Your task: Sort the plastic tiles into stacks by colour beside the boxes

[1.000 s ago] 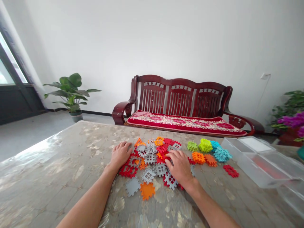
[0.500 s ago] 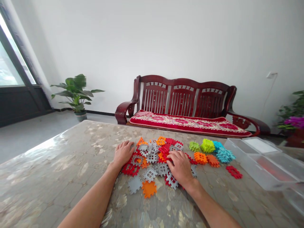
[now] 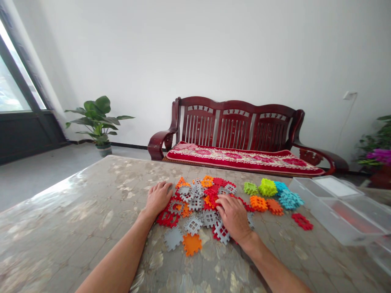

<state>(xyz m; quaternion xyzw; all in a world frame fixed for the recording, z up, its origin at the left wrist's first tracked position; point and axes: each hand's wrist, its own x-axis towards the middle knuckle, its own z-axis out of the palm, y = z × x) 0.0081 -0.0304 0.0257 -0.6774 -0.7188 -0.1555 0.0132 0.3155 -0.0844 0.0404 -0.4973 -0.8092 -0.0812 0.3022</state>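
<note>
A loose pile of red, grey and orange interlocking plastic tiles (image 3: 195, 203) lies spread on the marbled table (image 3: 91, 219). My left hand (image 3: 158, 198) rests flat on the pile's left edge, fingers stretched over red tiles. Over the pile's right side my right hand (image 3: 234, 215) lies palm down, its fingertips touching red tiles; whether it grips one I cannot make out. A grey tile (image 3: 172, 238) and an orange tile (image 3: 192, 244) lie nearest me.
Sorted stacks of green (image 3: 266, 187), blue (image 3: 287, 198) and orange tiles (image 3: 265, 203) sit to the right, with one red tile (image 3: 302, 221) apart. A clear plastic box (image 3: 332, 207) stands at the right edge. A wooden bench (image 3: 238, 138) and potted plant (image 3: 97, 120) are beyond.
The view shifted slightly. Both hands stayed on the pile with only small finger movements.
</note>
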